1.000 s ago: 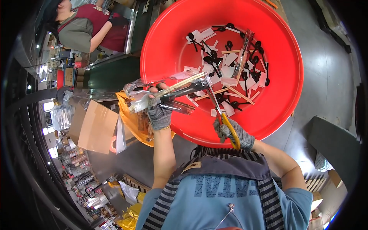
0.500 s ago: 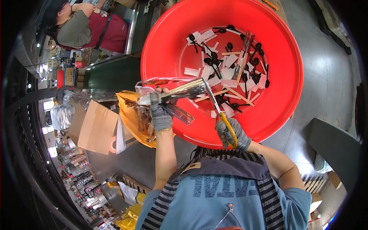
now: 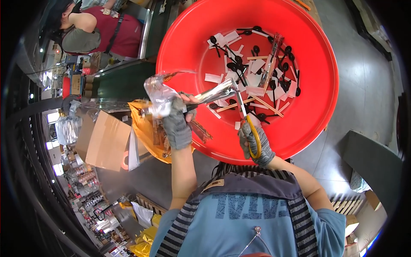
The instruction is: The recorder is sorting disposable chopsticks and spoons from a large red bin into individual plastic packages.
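Note:
My left hand [image 3: 177,130], in a grey knit glove, is closed around a clear plastic cutlery packet [image 3: 219,90] with pale sticks inside. Crumpled clear film bulges up on the far side of its fingers. In my gloved right hand [image 3: 262,145] is a pair of scissors with yellow handles [image 3: 257,147]. The blades [image 3: 241,105] point away from me and meet the packet's right end; whether they have cut into it I cannot tell. Both hands are over the near part of a big red tub [image 3: 330,92]. Inside lie black spoons [image 3: 285,67], white paper packets [image 3: 257,65], wooden chopsticks [image 3: 269,107] and one filled packet [image 3: 270,64].
Left of the tub, an orange-yellow bag [image 3: 141,128] holds more clear packets, beside a cardboard box [image 3: 109,141]. A dark green conveyor [image 3: 128,83] runs behind them. Another person in a dark red apron [image 3: 120,32] stands at the far left. Grey floor [image 3: 355,55] lies to the right.
The packet's right end and the scissors tips have shifted slightly right and away from me. My right hand has moved a little left and away. More crumpled film stands up by my left hand.

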Demonstrator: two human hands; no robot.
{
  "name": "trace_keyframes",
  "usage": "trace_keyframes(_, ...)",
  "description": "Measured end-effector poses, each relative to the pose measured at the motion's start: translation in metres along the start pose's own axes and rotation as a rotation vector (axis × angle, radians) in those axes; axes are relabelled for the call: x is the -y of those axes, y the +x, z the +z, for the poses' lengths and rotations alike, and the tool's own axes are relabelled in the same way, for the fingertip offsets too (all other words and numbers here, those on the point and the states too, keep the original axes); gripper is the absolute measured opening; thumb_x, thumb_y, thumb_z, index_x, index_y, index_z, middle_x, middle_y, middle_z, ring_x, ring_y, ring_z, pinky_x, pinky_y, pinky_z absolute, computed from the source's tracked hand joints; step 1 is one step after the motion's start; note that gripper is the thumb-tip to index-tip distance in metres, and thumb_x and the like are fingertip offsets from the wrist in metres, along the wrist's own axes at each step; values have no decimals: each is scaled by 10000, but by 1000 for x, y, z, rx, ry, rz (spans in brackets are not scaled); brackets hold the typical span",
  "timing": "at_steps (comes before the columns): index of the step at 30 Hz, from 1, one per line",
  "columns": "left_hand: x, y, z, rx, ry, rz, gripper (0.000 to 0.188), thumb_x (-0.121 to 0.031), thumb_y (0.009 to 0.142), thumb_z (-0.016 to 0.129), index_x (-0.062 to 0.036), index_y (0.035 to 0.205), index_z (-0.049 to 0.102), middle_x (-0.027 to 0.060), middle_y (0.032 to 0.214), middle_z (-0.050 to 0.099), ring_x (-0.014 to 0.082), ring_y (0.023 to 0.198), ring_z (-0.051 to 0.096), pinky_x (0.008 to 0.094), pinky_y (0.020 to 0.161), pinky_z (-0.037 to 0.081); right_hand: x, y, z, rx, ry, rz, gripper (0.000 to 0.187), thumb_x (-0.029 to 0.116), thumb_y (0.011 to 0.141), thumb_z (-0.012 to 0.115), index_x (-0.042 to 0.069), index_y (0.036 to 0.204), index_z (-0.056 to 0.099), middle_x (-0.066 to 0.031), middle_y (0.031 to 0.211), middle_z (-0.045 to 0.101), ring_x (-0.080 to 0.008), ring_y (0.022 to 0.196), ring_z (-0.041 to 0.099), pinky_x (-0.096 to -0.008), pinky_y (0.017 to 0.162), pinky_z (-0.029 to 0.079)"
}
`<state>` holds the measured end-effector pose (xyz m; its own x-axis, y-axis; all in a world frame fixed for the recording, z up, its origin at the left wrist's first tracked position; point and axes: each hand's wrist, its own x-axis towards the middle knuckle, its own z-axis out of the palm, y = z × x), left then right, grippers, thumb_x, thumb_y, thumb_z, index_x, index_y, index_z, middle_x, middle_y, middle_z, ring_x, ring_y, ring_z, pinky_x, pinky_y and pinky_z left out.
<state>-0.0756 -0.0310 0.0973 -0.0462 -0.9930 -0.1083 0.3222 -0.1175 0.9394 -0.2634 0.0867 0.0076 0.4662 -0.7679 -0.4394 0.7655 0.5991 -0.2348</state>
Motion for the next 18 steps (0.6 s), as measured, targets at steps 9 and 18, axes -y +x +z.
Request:
trace_keyframes(9, -17, 10, -9, 58, -313, -11, 175, -259, 855, 568, -86, 873, 556, 108, 835, 603, 64, 388, 373, 209, 381, 281, 19, -12, 27, -13, -248, -328, 281, 286, 859, 567, 17, 815, 494, -24, 500, 457, -97, 350, 425, -202, 288, 327)
trace_keyframes(18, -29, 15, -37, -137, -171, 228, 169, -177, 837, 558, -59, 958, 560, 138, 947, 591, 84, 397, 423, 184, 367, 377, 42, -42, 37, -252, -1283, -157, 336, 299, 750, 691, 1, 862, 585, -26, 617, 540, -150, 615, 560, -312, 556, 465)
